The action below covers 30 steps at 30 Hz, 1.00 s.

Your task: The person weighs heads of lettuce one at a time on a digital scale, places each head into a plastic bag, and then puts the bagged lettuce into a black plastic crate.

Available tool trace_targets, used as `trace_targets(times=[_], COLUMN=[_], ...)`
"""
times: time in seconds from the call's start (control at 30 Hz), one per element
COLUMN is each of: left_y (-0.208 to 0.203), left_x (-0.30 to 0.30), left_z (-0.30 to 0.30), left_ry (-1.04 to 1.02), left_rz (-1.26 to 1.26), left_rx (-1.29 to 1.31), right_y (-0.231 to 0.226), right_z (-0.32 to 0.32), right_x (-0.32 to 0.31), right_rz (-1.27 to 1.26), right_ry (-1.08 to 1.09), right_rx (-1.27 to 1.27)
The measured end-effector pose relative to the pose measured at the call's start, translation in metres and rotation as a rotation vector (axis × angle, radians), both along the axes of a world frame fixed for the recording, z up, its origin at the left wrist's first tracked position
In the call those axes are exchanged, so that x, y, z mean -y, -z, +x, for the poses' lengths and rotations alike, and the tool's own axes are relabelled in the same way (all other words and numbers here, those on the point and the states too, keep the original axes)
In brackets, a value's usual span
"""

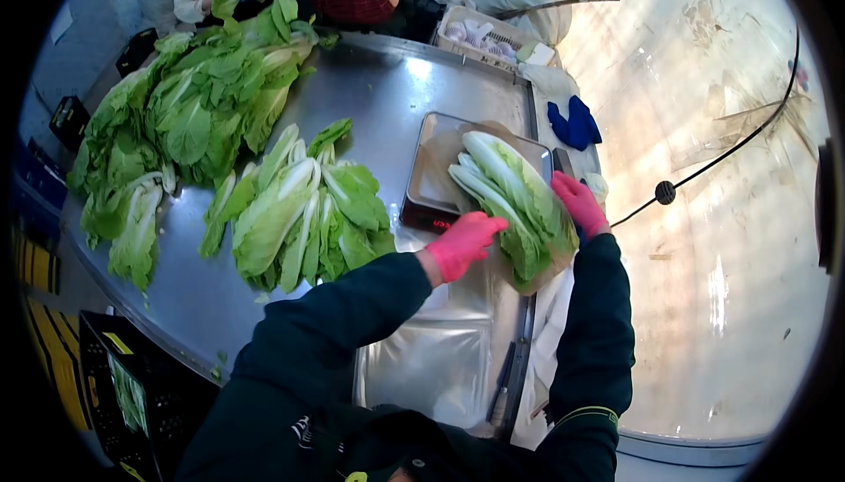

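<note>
Leafy head (519, 200), partly in a clear bag (526, 286), positioned over the scale (426, 184); contact undetermined. Left hand (465, 244): fingers curled beside it, grip indeterminable. Right hand (579, 204): at its right side, grip likewise indeterminable. Further greens (304, 209) lie leftward on the metal surface (370, 86).

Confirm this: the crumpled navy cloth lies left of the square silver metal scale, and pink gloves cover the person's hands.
Wrong side: the head view shows the navy cloth lying right of the metal scale. Pink gloves cover the left hand and right hand.
</note>
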State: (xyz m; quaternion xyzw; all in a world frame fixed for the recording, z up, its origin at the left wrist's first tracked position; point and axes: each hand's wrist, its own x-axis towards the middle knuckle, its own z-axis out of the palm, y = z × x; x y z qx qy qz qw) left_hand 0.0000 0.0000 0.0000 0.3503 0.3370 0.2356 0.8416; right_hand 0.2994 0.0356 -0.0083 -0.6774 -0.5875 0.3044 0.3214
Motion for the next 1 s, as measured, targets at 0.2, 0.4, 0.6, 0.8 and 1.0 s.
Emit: trace_targets(times=[0.2,0.4,0.6,0.8,1.0], left_y=[0.051,0.086,0.076,0.066,0.071], left_x=[0.086,0.177,0.185,0.175,0.092], left_z=[-0.087,-0.157,-0.213,-0.211,-0.149], left_ry=[0.001,-0.002,-0.198,-0.266,-0.288], left_rz=[-0.270,-0.609,-0.430,-0.311,0.058], left_rx=[0.306,0.157,0.054,0.049,-0.008], right_y=[-0.005,0.045,0.102,0.100,0.069], right_z=[0.072,0.047,0.003,-0.072,-0.192], right_x=[0.090,0.148,0.160,0.173,0.223], right_rz=[-0.199,-0.210,-0.128,0.202,0.027], right_ry=[0.456,0.603,0.375,0.314,0.239], right_rx=[-0.103,-0.499,-1.187,-1.192,-1.131])
